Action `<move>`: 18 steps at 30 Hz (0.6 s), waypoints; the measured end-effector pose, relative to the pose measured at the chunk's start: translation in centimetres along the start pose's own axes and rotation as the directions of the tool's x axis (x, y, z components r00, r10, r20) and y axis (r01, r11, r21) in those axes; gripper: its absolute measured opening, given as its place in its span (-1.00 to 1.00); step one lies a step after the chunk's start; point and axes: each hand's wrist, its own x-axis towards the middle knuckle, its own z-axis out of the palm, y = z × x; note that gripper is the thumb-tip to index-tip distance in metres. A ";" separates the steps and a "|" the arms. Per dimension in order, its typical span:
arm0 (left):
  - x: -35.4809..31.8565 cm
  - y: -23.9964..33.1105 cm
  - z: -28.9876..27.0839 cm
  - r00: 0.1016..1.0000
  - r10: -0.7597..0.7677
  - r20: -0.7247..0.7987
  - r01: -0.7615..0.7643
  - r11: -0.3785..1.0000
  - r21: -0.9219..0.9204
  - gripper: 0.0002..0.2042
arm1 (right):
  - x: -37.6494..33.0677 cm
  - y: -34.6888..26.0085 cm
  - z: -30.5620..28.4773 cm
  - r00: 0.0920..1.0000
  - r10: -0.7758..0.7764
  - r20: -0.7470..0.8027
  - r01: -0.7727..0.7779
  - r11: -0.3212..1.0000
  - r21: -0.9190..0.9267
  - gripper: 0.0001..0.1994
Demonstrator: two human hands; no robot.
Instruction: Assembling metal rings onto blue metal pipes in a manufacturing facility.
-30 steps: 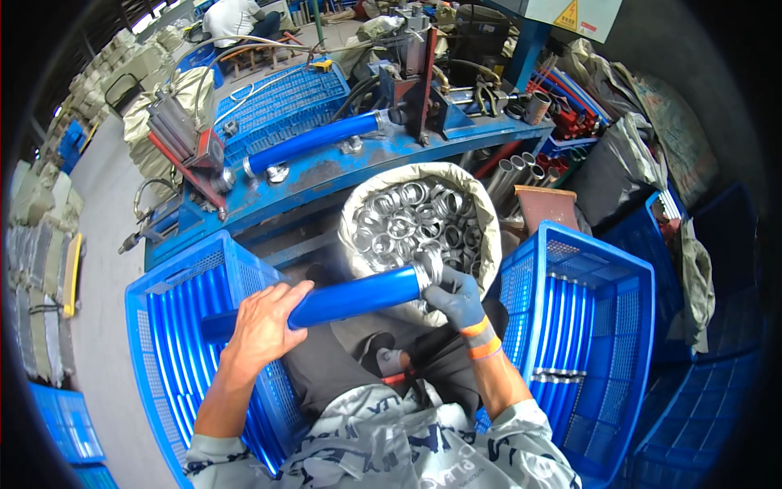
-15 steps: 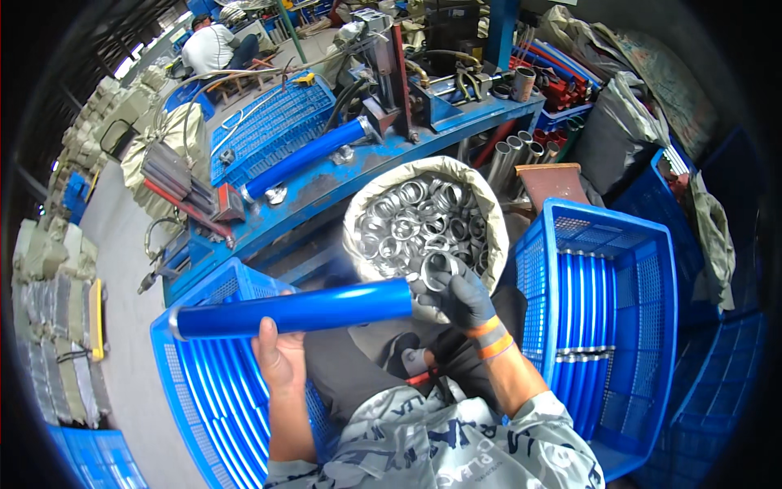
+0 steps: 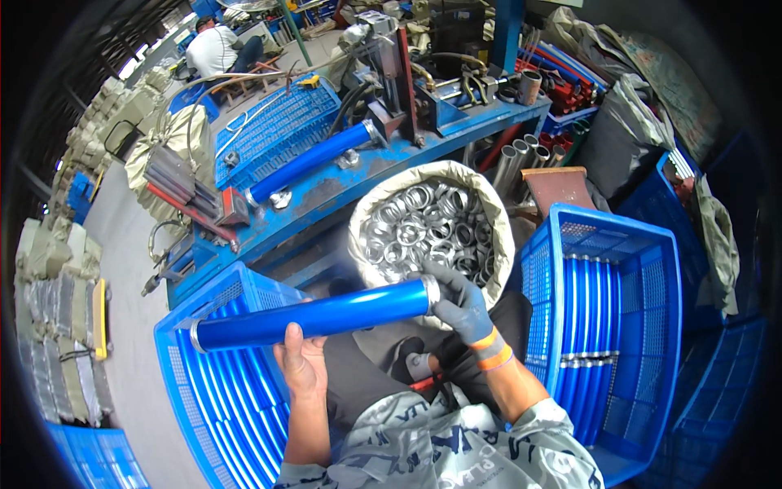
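While the left hand (image 3: pixel 303 363) grips the blue tube (image 3: pixel 318 314), left end over the left crate (image 3: pixel 262 288), the gloved right hand (image 3: pixel 463 311) clasps its ringed right end (image 3: pixel 430 291) — best pressed squarely, tube steady.

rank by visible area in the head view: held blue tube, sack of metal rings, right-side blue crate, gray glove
1. right-side blue crate
2. sack of metal rings
3. held blue tube
4. gray glove

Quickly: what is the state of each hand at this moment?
Left hand: closed, holding the blue tube.
Right hand, gloved: fingers closed on the metal ring at the tube's right end.
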 end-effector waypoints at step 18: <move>6.4 -1.9 -5.0 0.992 -0.105 -0.064 0.093 0.981 -0.168 -0.35 | 9.5 -1.1 2.7 0.994 0.072 0.083 -0.051 0.969 -0.240 -0.36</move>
